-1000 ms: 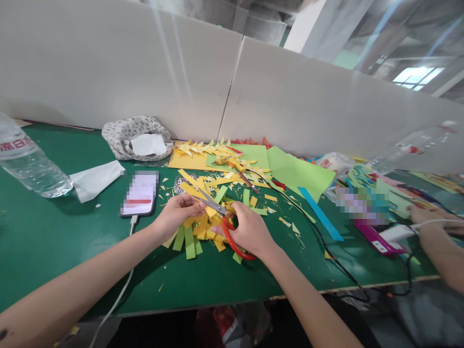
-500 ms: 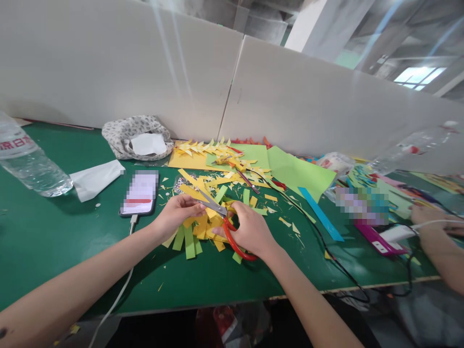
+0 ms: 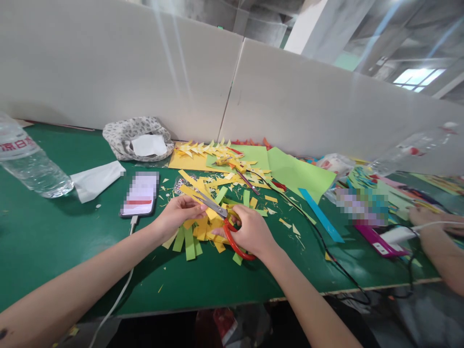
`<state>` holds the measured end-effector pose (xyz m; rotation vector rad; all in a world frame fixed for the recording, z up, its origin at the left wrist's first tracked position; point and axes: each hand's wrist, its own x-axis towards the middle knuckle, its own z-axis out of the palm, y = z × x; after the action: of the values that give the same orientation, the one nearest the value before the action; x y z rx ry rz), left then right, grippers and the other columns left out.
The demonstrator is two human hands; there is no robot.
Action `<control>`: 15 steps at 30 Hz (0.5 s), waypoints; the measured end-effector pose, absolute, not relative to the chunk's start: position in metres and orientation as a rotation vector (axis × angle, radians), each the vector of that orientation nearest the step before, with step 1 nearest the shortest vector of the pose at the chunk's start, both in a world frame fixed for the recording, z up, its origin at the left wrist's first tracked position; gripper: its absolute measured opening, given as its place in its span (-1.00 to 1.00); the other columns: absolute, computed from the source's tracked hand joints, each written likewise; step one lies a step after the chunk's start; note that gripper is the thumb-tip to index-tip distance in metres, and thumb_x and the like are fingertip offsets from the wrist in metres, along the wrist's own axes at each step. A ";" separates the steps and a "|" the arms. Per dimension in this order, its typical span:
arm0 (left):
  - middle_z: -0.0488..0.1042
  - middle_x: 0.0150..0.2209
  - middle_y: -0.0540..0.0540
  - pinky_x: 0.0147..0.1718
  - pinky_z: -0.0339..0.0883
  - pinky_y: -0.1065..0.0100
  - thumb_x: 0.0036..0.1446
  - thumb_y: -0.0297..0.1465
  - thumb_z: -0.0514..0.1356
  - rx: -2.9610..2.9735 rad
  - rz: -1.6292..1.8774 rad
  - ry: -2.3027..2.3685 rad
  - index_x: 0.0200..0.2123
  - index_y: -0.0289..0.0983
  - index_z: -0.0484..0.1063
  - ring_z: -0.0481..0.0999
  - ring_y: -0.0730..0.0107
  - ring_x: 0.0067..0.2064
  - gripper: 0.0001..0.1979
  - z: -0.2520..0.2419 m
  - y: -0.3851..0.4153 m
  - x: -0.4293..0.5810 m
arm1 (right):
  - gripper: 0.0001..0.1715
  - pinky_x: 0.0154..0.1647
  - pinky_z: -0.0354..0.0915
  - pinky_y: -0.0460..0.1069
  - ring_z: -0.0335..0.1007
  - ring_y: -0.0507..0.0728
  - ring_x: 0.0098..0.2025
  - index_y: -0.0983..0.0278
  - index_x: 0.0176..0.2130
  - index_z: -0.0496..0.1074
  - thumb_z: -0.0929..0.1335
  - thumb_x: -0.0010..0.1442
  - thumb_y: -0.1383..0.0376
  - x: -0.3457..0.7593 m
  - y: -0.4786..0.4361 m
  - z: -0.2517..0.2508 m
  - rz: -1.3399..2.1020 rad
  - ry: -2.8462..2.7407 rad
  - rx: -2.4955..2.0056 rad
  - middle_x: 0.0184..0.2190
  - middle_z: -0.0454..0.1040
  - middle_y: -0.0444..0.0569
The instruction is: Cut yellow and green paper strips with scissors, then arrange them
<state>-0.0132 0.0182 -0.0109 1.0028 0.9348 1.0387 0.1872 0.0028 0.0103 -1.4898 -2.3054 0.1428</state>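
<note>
- Scissors (image 3: 222, 211) are being gripped by their red handles (image 3: 229, 234) in my right hand (image 3: 253, 232), just above the paper scraps (image 3: 190, 245).
- My left hand (image 3: 177, 212) is pinching a yellow strip (image 3: 191, 193), right beside the blades (image 3: 211, 203).
- Those yellow and green scraps are covering the table (image 3: 152, 285) beneath my hands (a phone (image 3: 139, 194) is lying to the left, with a white cable (image 3: 125, 290)).

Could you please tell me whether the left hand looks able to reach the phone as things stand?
Probably yes: the phone lies close beside the left hand with nothing standing between them, though that hand is holding a yellow strip.
</note>
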 end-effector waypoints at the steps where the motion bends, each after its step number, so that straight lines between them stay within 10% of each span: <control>1: 0.52 -0.49 -0.01 -0.31 0.37 0.41 -0.17 -0.36 0.32 1.002 1.036 0.930 -0.46 -0.28 0.48 0.50 0.47 -0.43 -0.85 -0.011 0.018 -0.013 | -0.54 -0.59 -0.01 -0.08 0.03 0.00 -0.59 0.21 -0.57 0.09 0.33 -0.11 -0.05 0.187 0.003 0.010 0.140 -2.306 -1.482 -0.60 0.16 -0.17; 15: 0.53 -0.50 -0.03 -0.30 0.37 0.45 -0.17 -0.38 0.33 0.986 0.996 0.922 -0.49 -0.30 0.50 0.50 0.50 -0.43 -0.87 -0.012 0.018 -0.013 | -0.51 -0.58 -0.04 -0.07 0.00 -0.01 -0.60 0.22 -0.60 0.06 0.35 -0.11 -0.04 0.191 0.006 0.006 0.082 -2.306 -1.447 -0.63 0.13 -0.19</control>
<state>-0.0132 0.0181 -0.0124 0.9861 0.9220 0.9959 0.1908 0.0062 0.0060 -1.4473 -2.3056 0.0816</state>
